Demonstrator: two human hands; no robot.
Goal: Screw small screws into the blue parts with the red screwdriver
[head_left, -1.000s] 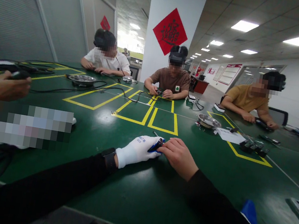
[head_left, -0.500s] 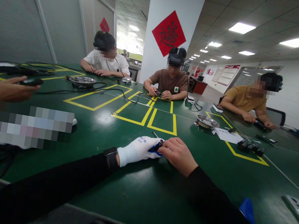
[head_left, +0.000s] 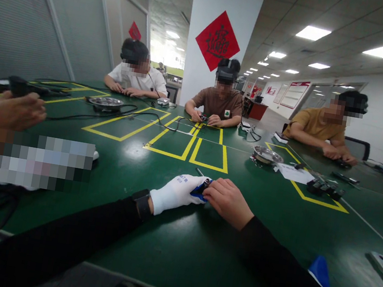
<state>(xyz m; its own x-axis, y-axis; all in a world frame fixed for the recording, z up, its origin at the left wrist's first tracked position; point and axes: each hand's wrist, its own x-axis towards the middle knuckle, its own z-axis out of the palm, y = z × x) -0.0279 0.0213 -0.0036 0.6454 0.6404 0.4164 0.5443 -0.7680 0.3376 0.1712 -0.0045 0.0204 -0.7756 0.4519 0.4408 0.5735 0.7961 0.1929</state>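
Observation:
My left hand (head_left: 179, 191), in a white glove with a blue palm, is closed around a small dark cylindrical part (head_left: 206, 182) with a shiny ringed end pointing up. My bare right hand (head_left: 230, 200) meets it from the other side, its fingertips pinched together at the part. What lies between those fingertips is hidden. A thin metal rod (head_left: 200, 172) pokes out beyond the glove; where its other end goes is covered. Both hands are just above the green table (head_left: 161, 236).
Yellow tape (head_left: 209, 167) marks rectangles ahead. On the right are a metal bowl (head_left: 267, 155), white paper (head_left: 294, 174), several black blocks (head_left: 325, 189) and a blue-and-white glove (head_left: 321, 273). At left, a co-worker's hand (head_left: 19, 109) holds a black device. Three people sit opposite.
My hands keep nearly the same pose, the right fingers shifting only slightly. At left, the co-worker's hand has turned its black device more upright. The view has shifted a little.

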